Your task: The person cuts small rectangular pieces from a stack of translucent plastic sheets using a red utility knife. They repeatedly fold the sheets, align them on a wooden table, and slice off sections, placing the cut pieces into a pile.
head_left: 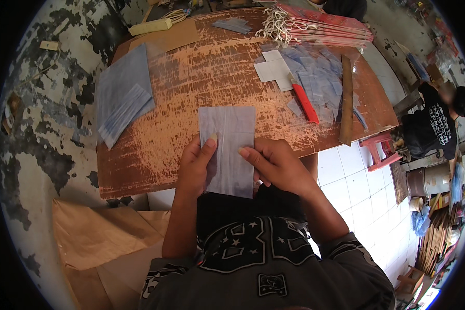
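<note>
So a bluish see-through plastic piece (227, 155) is being held upright-ish at the near edge of the table (186, 88), its near end sticking out past the edge over the lap. Its left side is gripped by the left hand (195, 161), thumb laid on top, and its right side is pinched by the right hand (280, 166), thumb on top too. The hands are kept apart, with the plastic between them. Whether it's one layer or several can't really be told.

On the table's left, a big plastic sheet (126, 70) is partly covered by a smaller plastic stack (124, 109). Over on the right, loads of small plastic pieces (323, 77) are scattered, with a white paper piece (274, 71) and a red-handled cutter (307, 106) placed at their left side. A wooden strip (347, 103) is laid along their right. At the far right, red bags with white cords (325, 28) are piled up, and at the far left some cardboard (178, 36) is set down.
</note>
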The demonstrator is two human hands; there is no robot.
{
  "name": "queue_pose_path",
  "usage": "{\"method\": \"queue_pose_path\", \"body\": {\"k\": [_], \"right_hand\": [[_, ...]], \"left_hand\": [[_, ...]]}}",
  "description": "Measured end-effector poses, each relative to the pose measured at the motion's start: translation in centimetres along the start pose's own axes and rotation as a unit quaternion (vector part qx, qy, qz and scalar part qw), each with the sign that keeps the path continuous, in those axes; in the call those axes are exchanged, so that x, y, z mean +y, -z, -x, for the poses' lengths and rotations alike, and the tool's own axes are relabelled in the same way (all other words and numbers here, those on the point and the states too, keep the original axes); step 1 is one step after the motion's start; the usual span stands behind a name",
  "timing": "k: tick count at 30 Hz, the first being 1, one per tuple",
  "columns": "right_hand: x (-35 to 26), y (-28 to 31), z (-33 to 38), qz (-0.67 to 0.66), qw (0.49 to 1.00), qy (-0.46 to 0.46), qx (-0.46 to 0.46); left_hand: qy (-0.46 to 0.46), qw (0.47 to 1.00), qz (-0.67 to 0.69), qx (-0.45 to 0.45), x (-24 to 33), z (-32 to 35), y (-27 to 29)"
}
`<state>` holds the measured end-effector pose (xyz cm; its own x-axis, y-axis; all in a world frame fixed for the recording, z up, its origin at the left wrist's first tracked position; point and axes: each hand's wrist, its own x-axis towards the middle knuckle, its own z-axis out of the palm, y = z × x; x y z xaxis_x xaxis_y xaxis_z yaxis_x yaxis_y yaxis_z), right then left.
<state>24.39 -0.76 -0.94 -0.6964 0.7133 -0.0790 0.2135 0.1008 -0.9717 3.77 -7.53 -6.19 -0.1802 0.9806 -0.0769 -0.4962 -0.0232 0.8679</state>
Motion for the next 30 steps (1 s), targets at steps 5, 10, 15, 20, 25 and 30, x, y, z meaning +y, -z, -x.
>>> {"method": "queue_pose_path", "body": {"k": [5,10,15,20,25,30], "right_hand": [[0.2,0.0,0.6,0.015,0.999,0.044,0.012],[-0.4,-0.9,0.6,-0.126,0.981,0.074,0.128],[-1.6,-1.3,0.3,-0.113,0.961,0.144,0.208],[-1.0,-1.0,0.6,-0.054,0.951,0.215,0.214],[-1.3,-0.6,0.6,-0.060,0.949,0.236,0.198],[-1.3,0.1,-0.1,-0.093,0.956,0.224,0.163]], "left_hand": [[-0.030,0.999,0.033,-0.024,0.0,0.6,-1.2],[-0.038,0.999,0.022,0.005,-0.4,1.5,-2.2],[-0.130,0.978,-0.161,0.032,-0.1,3.1,-2.2],[-0.211,0.944,-0.251,0.037,0.4,4.2,-2.9],[-0.216,0.942,-0.254,0.027,0.5,4.2,-2.9],[-0.218,0.949,-0.224,0.031,0.6,3.8,-3.3]]}}
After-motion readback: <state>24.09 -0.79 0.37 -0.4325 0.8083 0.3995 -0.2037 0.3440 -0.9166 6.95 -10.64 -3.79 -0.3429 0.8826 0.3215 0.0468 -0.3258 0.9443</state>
